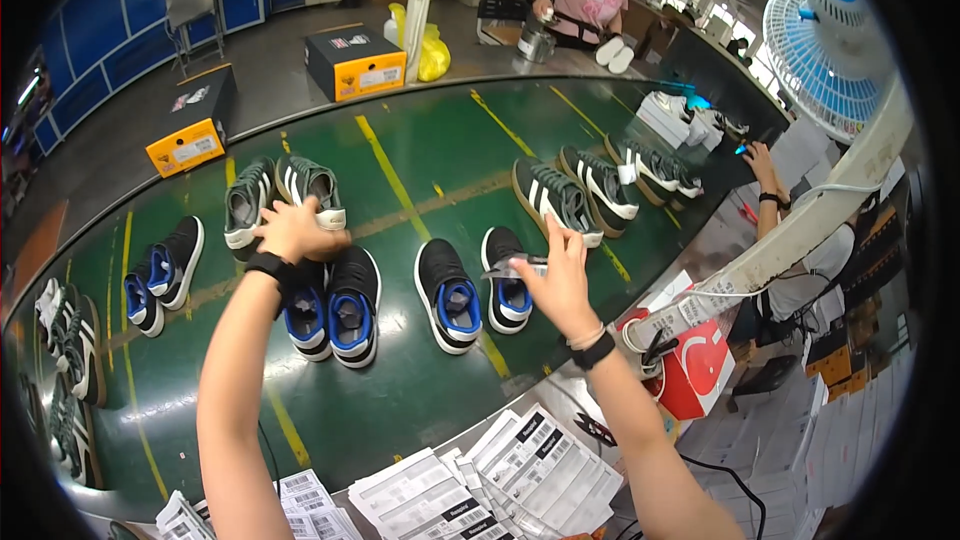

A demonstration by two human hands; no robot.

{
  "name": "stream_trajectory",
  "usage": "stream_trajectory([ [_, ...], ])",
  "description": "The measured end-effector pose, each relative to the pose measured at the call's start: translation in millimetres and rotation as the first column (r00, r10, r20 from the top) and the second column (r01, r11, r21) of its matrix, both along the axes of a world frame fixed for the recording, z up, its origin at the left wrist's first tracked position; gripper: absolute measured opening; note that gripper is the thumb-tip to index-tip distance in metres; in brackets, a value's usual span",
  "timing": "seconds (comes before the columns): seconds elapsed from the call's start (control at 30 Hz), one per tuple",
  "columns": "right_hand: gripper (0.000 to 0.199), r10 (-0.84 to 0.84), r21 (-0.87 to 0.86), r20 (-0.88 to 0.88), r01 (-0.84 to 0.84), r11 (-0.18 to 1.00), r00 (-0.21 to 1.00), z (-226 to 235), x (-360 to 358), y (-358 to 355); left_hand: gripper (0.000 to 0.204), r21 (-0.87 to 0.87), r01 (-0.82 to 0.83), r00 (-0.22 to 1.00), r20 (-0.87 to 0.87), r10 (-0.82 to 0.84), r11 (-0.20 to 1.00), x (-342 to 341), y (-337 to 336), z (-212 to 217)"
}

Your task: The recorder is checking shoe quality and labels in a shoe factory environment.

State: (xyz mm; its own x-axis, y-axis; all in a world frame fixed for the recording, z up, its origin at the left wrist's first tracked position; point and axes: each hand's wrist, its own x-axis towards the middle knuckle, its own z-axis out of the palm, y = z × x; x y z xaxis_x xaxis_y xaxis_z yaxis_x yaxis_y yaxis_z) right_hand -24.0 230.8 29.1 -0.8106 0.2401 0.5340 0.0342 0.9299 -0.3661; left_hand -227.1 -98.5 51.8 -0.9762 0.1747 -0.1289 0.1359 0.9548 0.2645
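Shoe (509, 298), black, blue-lined, 9 o'clock of nearer right hand (560, 285), pinching thin greyish piece (497, 270); long axis 12-to-6. Left hand (300, 230) spread over grey-green shoes (249, 202).

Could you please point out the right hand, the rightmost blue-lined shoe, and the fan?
Right hand (562, 288), head view: the back of the hand.
Rightmost blue-lined shoe (502, 246), head view: its black toe.
Fan (815, 62), head view: its round grille.
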Motion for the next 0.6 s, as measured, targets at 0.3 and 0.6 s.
stream_trajectory([
  [0.3, 0.086, 0.687, 0.131, 0.088, -0.692, 0.709, 0.721, 5, -17, -195, 0.093, 0.088, -0.151, 0.985, 0.094, 0.142, 0.985, -18, -39, 15],
  [0.6, 0.081, 0.5, 0.356, 0.329, -0.596, 0.72, 0.801, -36, -51, -270, 0.105, 0.16, 0.082, 0.988, 0.117, -0.101, 0.984, -42, -84, 15],
])
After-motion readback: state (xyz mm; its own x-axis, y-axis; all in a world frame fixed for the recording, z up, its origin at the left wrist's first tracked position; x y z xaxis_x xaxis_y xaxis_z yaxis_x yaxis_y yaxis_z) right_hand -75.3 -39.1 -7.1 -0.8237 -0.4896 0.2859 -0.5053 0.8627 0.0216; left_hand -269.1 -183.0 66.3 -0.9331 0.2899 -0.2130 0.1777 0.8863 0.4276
